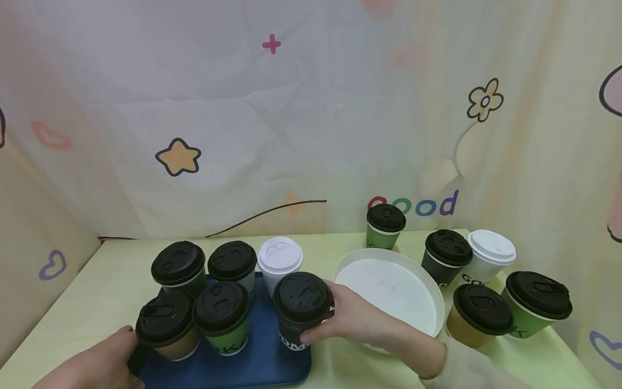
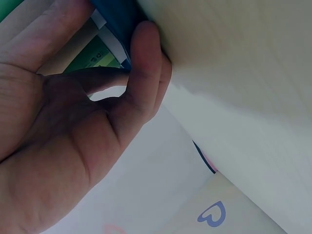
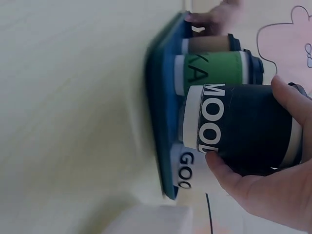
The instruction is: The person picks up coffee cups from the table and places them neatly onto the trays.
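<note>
A blue tray [image 1: 267, 364] lies at the front left of the table. My left hand [image 1: 104, 359] grips its left edge, and in the left wrist view fingers [image 2: 145, 63] bend against the rim. In my right hand [image 1: 347, 316] is a black paper cup [image 1: 300, 305] with a black lid, held upright at the tray's right side. Whether its base touches the tray, I cannot tell. Beside it on the tray stand a green cup [image 1: 233, 337], a brown cup [image 1: 178, 346], a white-lidded cup [image 1: 280, 262] and two more black-lidded cups behind.
Right of the blue tray lies a round white tray [image 1: 389, 294]. Around it stand a green cup [image 1: 382, 237], a black cup [image 1: 439, 267], a white cup [image 1: 478, 267], a brown cup [image 1: 464, 327] and another green cup [image 1: 522, 316]. A printed curtain [image 1: 233, 178] hangs behind the table.
</note>
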{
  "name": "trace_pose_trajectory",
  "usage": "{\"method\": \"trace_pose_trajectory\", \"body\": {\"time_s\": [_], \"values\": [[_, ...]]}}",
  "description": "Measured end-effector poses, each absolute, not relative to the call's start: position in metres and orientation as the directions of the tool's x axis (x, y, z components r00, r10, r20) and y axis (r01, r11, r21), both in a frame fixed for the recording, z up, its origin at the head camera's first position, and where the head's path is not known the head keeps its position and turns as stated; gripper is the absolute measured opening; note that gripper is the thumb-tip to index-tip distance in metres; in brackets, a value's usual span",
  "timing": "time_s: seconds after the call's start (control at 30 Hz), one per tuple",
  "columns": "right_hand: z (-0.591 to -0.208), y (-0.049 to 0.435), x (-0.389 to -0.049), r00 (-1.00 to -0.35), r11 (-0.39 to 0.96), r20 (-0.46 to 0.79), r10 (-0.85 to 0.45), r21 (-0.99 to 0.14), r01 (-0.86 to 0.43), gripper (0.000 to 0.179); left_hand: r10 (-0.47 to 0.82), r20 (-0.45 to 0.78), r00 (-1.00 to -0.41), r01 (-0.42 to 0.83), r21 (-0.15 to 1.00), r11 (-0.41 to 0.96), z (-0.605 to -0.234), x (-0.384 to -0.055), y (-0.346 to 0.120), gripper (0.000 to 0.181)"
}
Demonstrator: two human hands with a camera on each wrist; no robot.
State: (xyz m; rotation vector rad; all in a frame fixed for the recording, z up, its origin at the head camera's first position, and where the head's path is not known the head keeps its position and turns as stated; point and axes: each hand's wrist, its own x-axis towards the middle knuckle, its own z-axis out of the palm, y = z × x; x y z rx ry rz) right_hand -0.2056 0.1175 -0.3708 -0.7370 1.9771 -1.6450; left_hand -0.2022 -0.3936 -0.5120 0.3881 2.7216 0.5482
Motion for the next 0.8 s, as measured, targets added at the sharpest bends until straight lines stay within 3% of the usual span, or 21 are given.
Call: {"method": "trace_pose_trajectory", "body": {"time_s": [0.1,0.27,0.6,0.73,0.8], "values": [[-0.375,0.111,-0.206,-0.736,0.135,-0.002,-0.677,-0.983,-0.122,0.069,0.280,-0.293,-0.914,0.149,0.399,0.905,-0.505,-0.199,-0.388,0.084],[-0.382,0.101,-0.208,-0.723,0.146,0.022,-0.691,-0.975,-0.170,0.068,0.307,-0.281,-0.909,0.177,0.405,0.897,-0.495,-0.193,-0.381,0.080],[-0.390,0.090,-0.206,-0.761,0.214,-0.042,-0.648,-0.968,-0.128,0.069,0.321,-0.268,-0.908,0.187,0.428,0.884,-0.506,-0.196,-0.389,0.083],[-0.393,0.087,-0.205,-0.771,0.208,-0.044,-0.635,-0.971,-0.117,0.070,0.204,-0.319,-0.926,0.047,0.439,0.897,-0.456,-0.168,-0.348,0.054],[-0.394,0.086,-0.206,-0.775,0.206,-0.036,-0.631,-0.971,-0.122,0.069,0.212,-0.301,-0.930,0.062,0.438,0.897,-0.455,-0.168,-0.348,0.054]]}}
